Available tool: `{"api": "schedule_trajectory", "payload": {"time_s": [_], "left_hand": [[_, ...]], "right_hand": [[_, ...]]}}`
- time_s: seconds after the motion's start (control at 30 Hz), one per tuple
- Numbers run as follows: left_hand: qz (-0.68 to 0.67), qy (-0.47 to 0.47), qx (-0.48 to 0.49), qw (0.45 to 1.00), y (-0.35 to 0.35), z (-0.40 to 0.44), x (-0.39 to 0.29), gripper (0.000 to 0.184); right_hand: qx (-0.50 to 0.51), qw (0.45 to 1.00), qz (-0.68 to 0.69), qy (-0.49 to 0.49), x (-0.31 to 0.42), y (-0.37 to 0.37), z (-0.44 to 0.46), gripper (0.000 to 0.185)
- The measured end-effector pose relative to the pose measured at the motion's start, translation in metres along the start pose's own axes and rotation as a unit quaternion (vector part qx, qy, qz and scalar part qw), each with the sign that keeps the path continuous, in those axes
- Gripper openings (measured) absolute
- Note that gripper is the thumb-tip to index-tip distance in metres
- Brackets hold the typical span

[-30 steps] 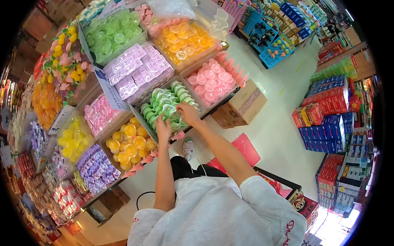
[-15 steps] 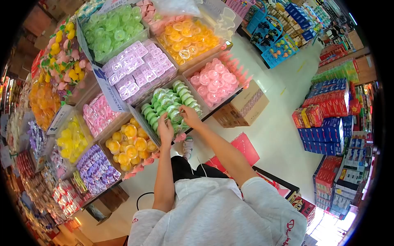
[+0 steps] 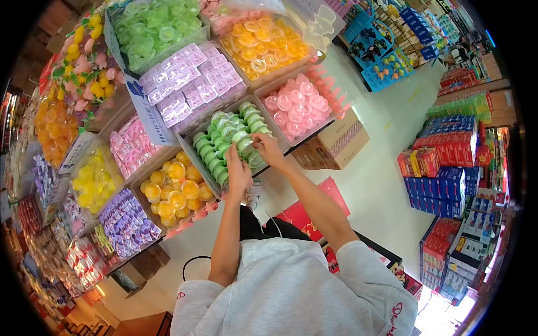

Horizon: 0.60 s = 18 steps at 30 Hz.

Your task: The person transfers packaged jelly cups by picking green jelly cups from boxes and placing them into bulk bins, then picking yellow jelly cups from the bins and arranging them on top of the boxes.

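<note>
Rows of small green-lidded cups (image 3: 210,148), which look like packaged jelly cups, fill a bin below my hands. My right hand (image 3: 268,149) is closed, its thumb and fingers pinching a green cup (image 3: 245,144) near the middle of the bin. From the front edge my left hand (image 3: 240,171) reaches in, fingers close together and their tips against the cups beside that same one. The left fingertips are partly hidden among the cups, so their exact hold is hard to see.
Around the green bin are bins of purple square packs (image 3: 193,84), pink cups (image 3: 294,103) and orange round cups (image 3: 174,193). A cardboard box (image 3: 333,143) stands on the floor at the right. Stacked red and blue boxes (image 3: 443,168) line the far right.
My left hand has moved right and slightly down, closer to my right hand. My right hand has shifted slightly right and up. The view has shifted a little.
</note>
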<state>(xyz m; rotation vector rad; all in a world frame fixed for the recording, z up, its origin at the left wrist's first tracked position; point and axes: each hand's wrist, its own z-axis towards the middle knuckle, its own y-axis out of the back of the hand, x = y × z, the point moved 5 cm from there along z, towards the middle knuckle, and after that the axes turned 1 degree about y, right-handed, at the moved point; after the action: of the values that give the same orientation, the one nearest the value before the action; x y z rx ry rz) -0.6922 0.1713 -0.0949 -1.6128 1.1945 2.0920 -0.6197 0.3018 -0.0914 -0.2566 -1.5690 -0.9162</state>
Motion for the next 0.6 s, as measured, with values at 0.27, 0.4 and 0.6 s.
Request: {"api": "schedule_trajectory", "payload": {"time_s": [0.27, 0.4, 0.6], "left_hand": [[-0.011, 0.077, 0.023, 0.997, 0.015, 0.004, 0.028, 0.067], [0.064, 0.017, -0.011, 0.998, 0.010, 0.002, 0.042, 0.067], [0.017, 0.075, -0.016, 0.997, 0.011, 0.006, 0.040, 0.066]], "right_hand": [[0.029, 0.995, -0.042, 0.088, -0.003, -0.034, 0.011, 0.019], [0.050, 0.996, -0.031, 0.071, -0.008, -0.027, 0.010, 0.021], [0.101, 0.987, -0.074, 0.097, 0.004, -0.032, 0.014, 0.019]]}}
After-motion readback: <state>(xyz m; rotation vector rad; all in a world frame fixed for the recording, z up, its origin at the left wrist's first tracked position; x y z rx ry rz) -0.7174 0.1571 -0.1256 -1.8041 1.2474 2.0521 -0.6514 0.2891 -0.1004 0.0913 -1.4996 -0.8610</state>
